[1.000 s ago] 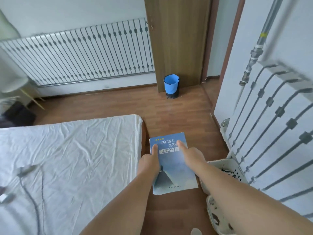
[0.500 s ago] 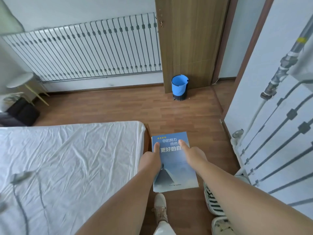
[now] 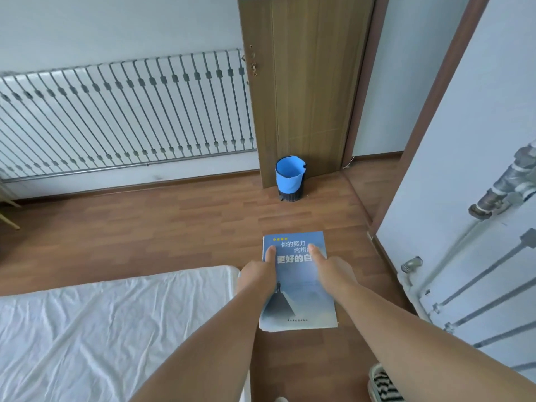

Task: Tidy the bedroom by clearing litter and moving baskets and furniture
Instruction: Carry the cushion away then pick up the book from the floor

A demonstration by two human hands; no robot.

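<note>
A blue book point(image 3: 301, 291) with Chinese title text is held flat in front of me, above the wooden floor. My left hand point(image 3: 256, 275) grips its left edge with the thumb lying on the cover. My right hand point(image 3: 330, 271) grips the right edge, thumb on top as well. The fingers under the book are hidden. A small blue bin point(image 3: 290, 178) with a black base stands on the floor by the wooden door point(image 3: 307, 82), well ahead of the book.
The bed with a white sheet point(image 3: 116, 329) fills the lower left. White radiators line the far wall point(image 3: 124, 117) and the right wall point(image 3: 493, 300), with a pipe valve point(image 3: 504, 190). A striped basket point(image 3: 383, 384) sits at the bottom right. Bare floor point(image 3: 174, 227) lies ahead.
The view has moved forward and risen along the bed's side; the bin and door appear closer. Both hands keep the same hold on the book. The white basket has slipped mostly out of view.
</note>
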